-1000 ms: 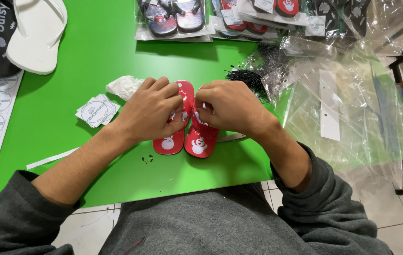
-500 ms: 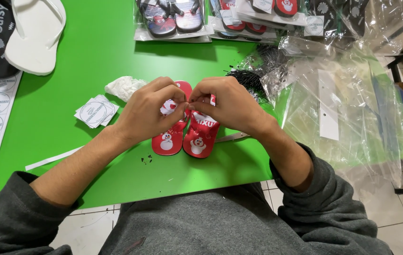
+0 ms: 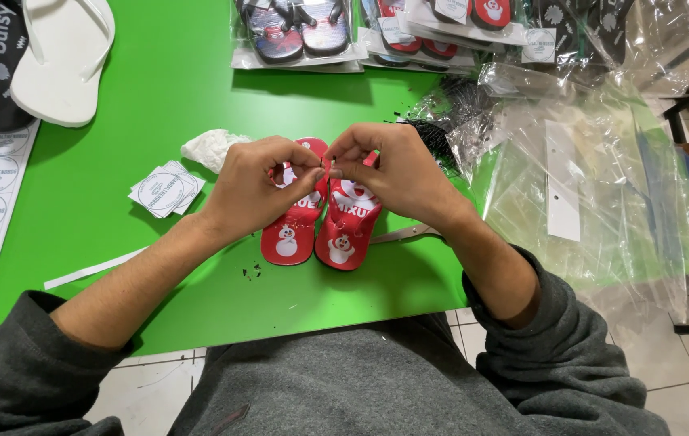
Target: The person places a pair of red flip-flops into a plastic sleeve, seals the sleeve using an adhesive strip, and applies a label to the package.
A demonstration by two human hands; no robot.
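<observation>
Both hands pinch at the straps of a pair of small red sandals (image 3: pixel 320 226) lying side by side on the green tabletop (image 3: pixel 159 121). The left hand (image 3: pixel 256 190) and right hand (image 3: pixel 397 173) meet fingertip to fingertip, each grip clenched on the straps. The pair looks joined but unbagged, with clear bags (image 3: pixel 571 178) waiting to the right.

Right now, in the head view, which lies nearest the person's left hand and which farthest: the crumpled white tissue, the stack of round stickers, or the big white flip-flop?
From the left hand:
1. Crumpled white tissue, just above-left.
2. Stack of round stickers, further left.
3. Big white flip-flop, top-left corner.
</observation>
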